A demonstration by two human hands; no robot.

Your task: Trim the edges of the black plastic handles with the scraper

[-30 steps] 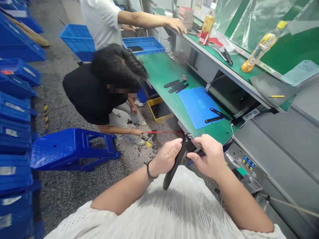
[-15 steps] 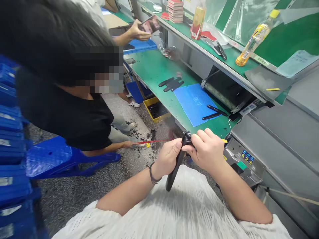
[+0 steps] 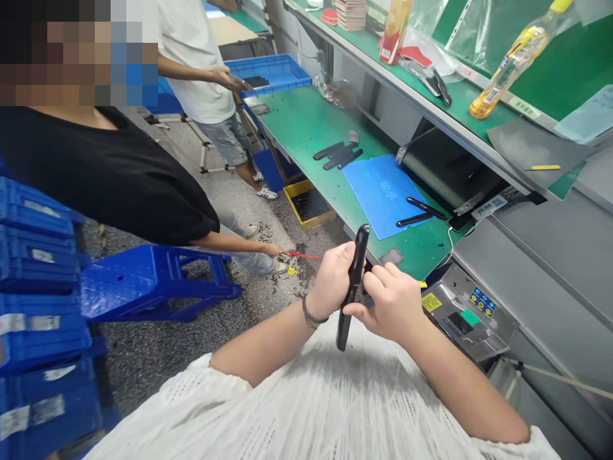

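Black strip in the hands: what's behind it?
Behind the black strip: left hand at its middle, green bench at its top, white knit top at its bottom; the strip covers the rest.

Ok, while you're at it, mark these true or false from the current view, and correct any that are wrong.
1. The left hand and right hand both hold a long black part. True.
2. A bracelet sits on the right wrist. False: it is on the left wrist.
3. The yellow bin stands on the green bench. False: it is on the floor below the bench.
4. A co-worker holds a thin red strip low over the floor. True.
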